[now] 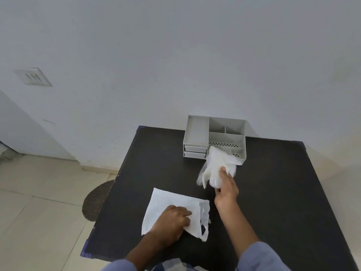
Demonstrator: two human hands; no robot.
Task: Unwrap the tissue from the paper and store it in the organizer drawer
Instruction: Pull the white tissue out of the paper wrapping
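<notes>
I see the dark table (pixel 273 192) carrying everything, with the grey organizer (pixel 197 132) at its far edge against the wall. The organizer has open top compartments and two small drawers (pixel 195 151) stacked at its lower left — both appear closed, which I judge to be the first hazard: the tissue cannot go in until one is pulled out, and both hands are occupied.

The flat white paper (pixel 172 200) lies on the near part of the table, its right edge torn. My left hand (pixel 172 220) rests palm-down on it, fingers curled, pinning it flat and grasping nothing.

The tissue (pixel 216 163) is out of the paper and off the table, bunched in the grip of my right hand (pixel 226 188), closed around its lower part, just in front of the organizer's perforated front compartment.

Risks, as I judge them:
- The tissue is loose and crumpled; trailing folds can catch on a compartment wall or hang out of a drawer and jam it when shut.
- It hovers at the open compartments — dropping it there puts it in the wrong place.
- The organizer looks light; a one-handed drawer pull may drag the whole unit forward.
- Releasing the paper carelessly may sweep it off the near edge.
</notes>
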